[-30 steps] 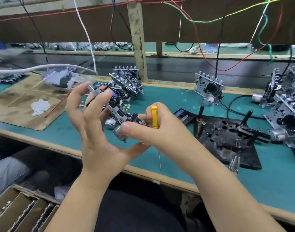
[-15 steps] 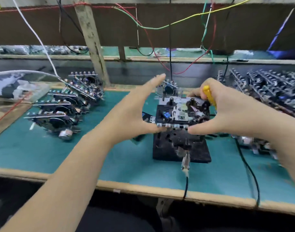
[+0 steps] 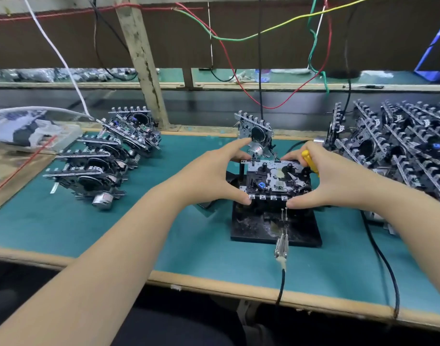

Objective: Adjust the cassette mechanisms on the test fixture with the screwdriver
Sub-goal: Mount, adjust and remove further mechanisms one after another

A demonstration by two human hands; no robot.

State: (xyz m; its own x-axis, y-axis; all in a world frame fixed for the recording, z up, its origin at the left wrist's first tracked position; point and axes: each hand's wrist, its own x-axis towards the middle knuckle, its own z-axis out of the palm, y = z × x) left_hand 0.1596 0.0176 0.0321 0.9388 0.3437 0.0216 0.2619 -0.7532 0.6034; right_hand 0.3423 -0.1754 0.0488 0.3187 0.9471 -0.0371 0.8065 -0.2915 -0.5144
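Note:
A cassette mechanism [image 3: 274, 179] lies flat on top of the black test fixture [image 3: 254, 226] in the middle of the green mat. My left hand [image 3: 214, 176] grips its left side, thumb at the front edge and forefinger at the back. My right hand [image 3: 331, 181] holds its right side the same way, with the yellow-handled screwdriver [image 3: 310, 162] tucked in its curled fingers. The screwdriver's blade is hidden behind the hand.
Several cassette mechanisms [image 3: 101, 166] stand stacked at the left, and a denser pile [image 3: 398, 151] fills the right. One more mechanism [image 3: 255, 132] stands behind the fixture. A metal clip with a black cable [image 3: 281, 248] leads off the fixture over the bench's front edge. Loose wires hang above.
A second ago both hands held the mechanism in the air at the left. It then went right and down onto the fixture, where both hands now hold it by its sides.

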